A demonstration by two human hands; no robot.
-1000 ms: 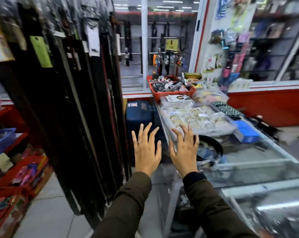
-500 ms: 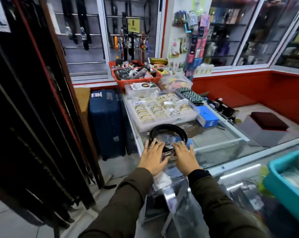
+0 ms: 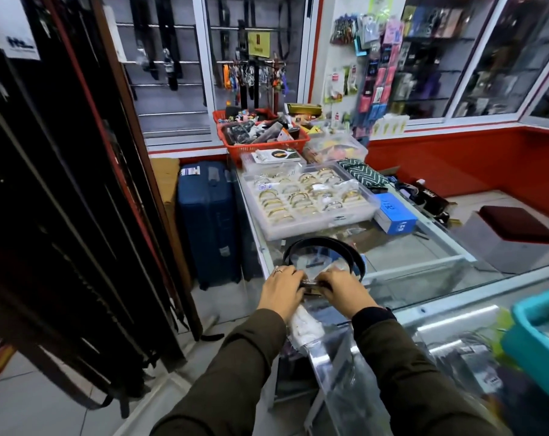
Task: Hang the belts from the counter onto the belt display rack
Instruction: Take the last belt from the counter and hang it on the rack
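Observation:
A black belt lies coiled in a loop on the glass counter, its near end and buckle between my hands. My left hand and my right hand both rest on that near end, fingers curled over the buckle area with clear plastic wrapping around it. The exact grip is hidden under my fingers. The belt display rack fills the left side, hung with several dark belts reaching near the floor.
A clear tray of bangles sits just beyond the belt, with a blue box to its right and a red basket behind. A blue suitcase stands between rack and counter. A teal bin is at the right.
My open hands came down from the air onto the near end of the coiled belt. The view swung right, from the rack toward the counter.

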